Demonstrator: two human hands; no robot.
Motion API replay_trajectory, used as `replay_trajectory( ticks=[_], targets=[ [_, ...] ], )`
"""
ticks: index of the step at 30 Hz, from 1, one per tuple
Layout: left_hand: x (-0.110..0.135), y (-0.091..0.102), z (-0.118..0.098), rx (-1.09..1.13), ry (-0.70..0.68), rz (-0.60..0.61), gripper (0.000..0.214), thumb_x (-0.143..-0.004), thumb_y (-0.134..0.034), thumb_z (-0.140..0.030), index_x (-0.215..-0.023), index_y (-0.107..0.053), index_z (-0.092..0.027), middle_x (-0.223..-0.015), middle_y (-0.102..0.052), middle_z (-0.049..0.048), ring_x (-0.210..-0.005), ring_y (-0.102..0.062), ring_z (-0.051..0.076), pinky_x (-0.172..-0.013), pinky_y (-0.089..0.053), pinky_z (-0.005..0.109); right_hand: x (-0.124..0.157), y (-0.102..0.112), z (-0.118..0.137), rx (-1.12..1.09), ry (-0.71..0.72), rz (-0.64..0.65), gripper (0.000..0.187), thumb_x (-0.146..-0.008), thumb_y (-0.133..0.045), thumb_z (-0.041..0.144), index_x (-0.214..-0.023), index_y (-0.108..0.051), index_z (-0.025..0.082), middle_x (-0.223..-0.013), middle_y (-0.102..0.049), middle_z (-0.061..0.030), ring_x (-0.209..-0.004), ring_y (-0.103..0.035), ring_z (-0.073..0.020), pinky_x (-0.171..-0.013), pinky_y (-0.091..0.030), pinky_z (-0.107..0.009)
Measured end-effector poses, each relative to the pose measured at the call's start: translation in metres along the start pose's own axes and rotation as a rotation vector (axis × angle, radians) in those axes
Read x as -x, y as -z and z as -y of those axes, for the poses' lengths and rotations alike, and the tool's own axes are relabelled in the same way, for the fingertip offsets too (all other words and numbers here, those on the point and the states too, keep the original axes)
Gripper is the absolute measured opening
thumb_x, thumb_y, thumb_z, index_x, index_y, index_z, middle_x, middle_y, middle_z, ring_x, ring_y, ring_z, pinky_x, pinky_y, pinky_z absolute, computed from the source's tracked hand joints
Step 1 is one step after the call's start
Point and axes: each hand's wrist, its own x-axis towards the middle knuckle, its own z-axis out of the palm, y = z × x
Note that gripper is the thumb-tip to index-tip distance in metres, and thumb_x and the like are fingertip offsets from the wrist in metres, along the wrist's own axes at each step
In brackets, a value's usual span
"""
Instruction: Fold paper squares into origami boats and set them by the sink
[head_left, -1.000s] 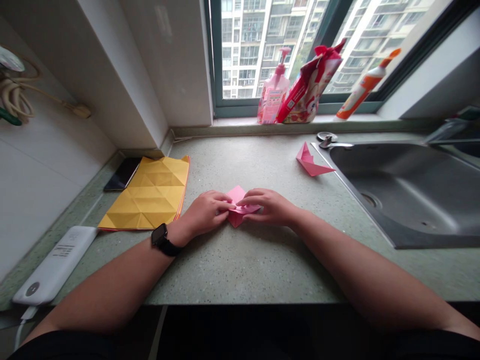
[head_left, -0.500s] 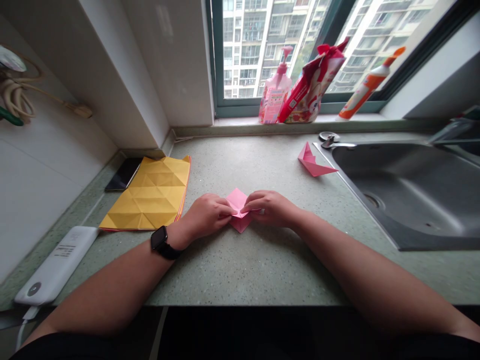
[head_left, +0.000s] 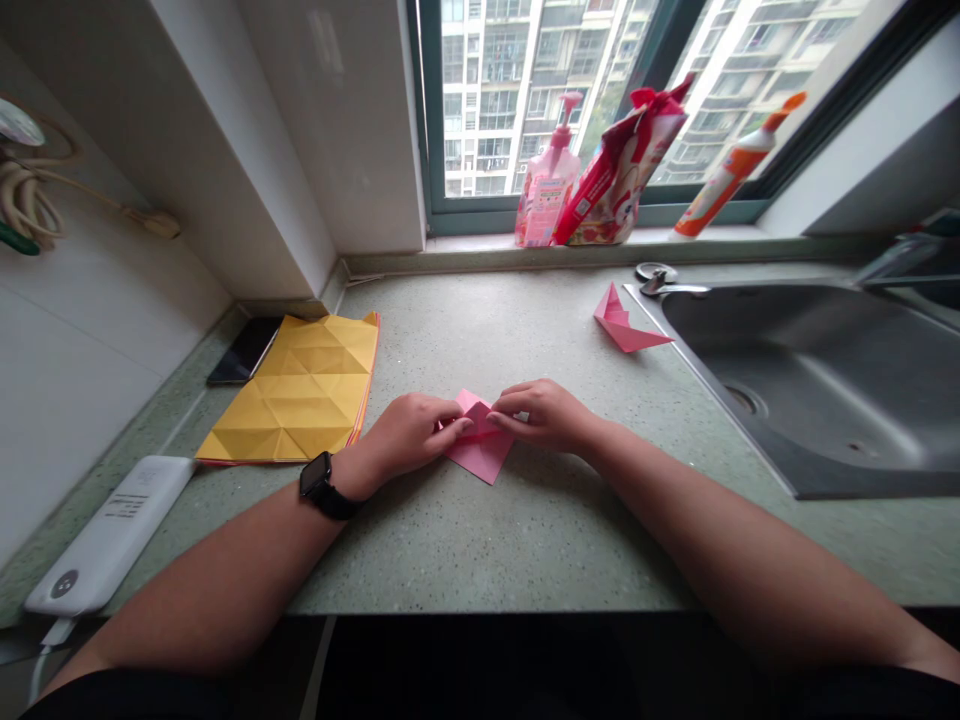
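Observation:
A small folded piece of pink origami paper (head_left: 482, 460) lies on the speckled countertop (head_left: 480, 550) between my hands. My left hand (head_left: 416, 432), with a black watch at its wrist, pinches the paper's left side between thumb and fingers. From the other side my right hand (head_left: 546, 415) grips the upper right part of the paper in a pinch. A darker pink flap shows between the two thumbs. Some of the paper's edges are hidden behind my fingers. Farther off, a folded pink paper boat (head_left: 628, 325) rests beside the sink.
Creased yellow paper (head_left: 296, 390) lies on other sheets at the left, next to a dark phone (head_left: 244, 350) and a white power bank (head_left: 109, 535) with a cable. A steel sink (head_left: 817, 390) takes up the right. Bottles and a red bag (head_left: 622, 175) line the windowsill.
The pink paper has turned slightly, its lower corner shifting down and right. A darker flap now stands between my thumbs. Both hands keep about the same place.

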Motion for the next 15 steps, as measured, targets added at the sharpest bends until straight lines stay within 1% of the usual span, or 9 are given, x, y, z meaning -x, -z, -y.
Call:
replay_trajectory(
  ticks=[2,4,6,9,10,13,15],
  targets=[
    [-0.001,-0.001,0.001,-0.037,0.029,-0.022,0.039,-0.112,-0.051,-0.036,-0.085,-0.072,-0.020,-0.074,-0.071,0.0016,-0.067,-0.060,0.016,-0.066,-0.038,0.030,-0.001,0.000,-0.001,0.015,-0.023,-0.002,0.035,-0.110,-0.054,0.033,-0.083,-0.073,0.023,-0.075,-0.069,-0.0014,-0.065,-0.057,-0.0137,-0.065,-0.041,-0.030],
    [-0.001,-0.001,0.001,-0.078,0.070,-0.051,0.039,-0.112,-0.051,-0.037,-0.083,-0.070,-0.020,-0.072,-0.069,0.0019,-0.066,-0.059,0.016,-0.065,-0.037,0.030,-0.001,-0.001,-0.004,0.027,-0.050,-0.007,0.030,-0.109,-0.057,0.033,-0.086,-0.074,0.023,-0.078,-0.071,-0.0021,-0.069,-0.060,-0.0147,-0.067,-0.042,-0.030],
    [-0.001,-0.001,0.001,-0.101,0.108,-0.072,0.037,-0.111,-0.052,-0.036,-0.082,-0.069,-0.020,-0.071,-0.068,0.0021,-0.065,-0.059,0.017,-0.065,-0.038,0.031,-0.001,-0.003,-0.007,0.044,-0.082,-0.015,0.021,-0.106,-0.062,0.032,-0.092,-0.076,0.024,-0.083,-0.074,-0.0032,-0.073,-0.064,-0.0162,-0.069,-0.045,-0.031],
    [-0.001,0.000,0.000,-0.116,0.139,-0.070,0.033,-0.110,-0.053,-0.033,-0.083,-0.068,-0.020,-0.074,-0.070,0.0026,-0.068,-0.061,0.018,-0.066,-0.040,0.031,-0.001,-0.007,-0.010,0.068,-0.134,-0.035,0.011,-0.101,-0.067,0.026,-0.103,-0.077,0.025,-0.089,-0.077,-0.0040,-0.078,-0.068,-0.0178,-0.072,-0.048,-0.031],
    [-0.001,0.000,0.000,-0.124,0.148,-0.066,0.032,-0.110,-0.054,-0.033,-0.084,-0.068,-0.020,-0.075,-0.070,0.0028,-0.069,-0.062,0.019,-0.067,-0.041,0.031,-0.001,-0.008,-0.011,0.070,-0.154,-0.037,0.013,-0.099,-0.068,0.024,-0.107,-0.078,0.025,-0.089,-0.078,-0.0035,-0.079,-0.069,-0.0178,-0.072,-0.049,-0.031],
    [-0.002,0.000,0.001,-0.156,0.175,-0.051,0.029,-0.108,-0.057,-0.033,-0.085,-0.067,-0.020,-0.078,-0.072,0.0038,-0.072,-0.065,0.020,-0.070,-0.044,0.033,-0.001,-0.010,-0.011,0.053,-0.229,-0.037,0.029,-0.096,-0.070,0.020,-0.125,-0.075,0.025,-0.088,-0.078,-0.0015,-0.077,-0.069,-0.0172,-0.074,-0.051,-0.031],
    [-0.002,-0.002,0.002,-0.173,0.186,-0.043,0.026,-0.108,-0.058,-0.033,-0.088,-0.068,-0.020,-0.081,-0.073,0.0049,-0.076,-0.066,0.022,-0.074,-0.048,0.034,-0.001,-0.010,-0.010,0.041,-0.270,-0.034,0.038,-0.095,-0.071,0.019,-0.133,-0.072,0.025,-0.087,-0.078,-0.0006,-0.076,-0.070,-0.0173,-0.074,-0.051,-0.031]
  ],
)
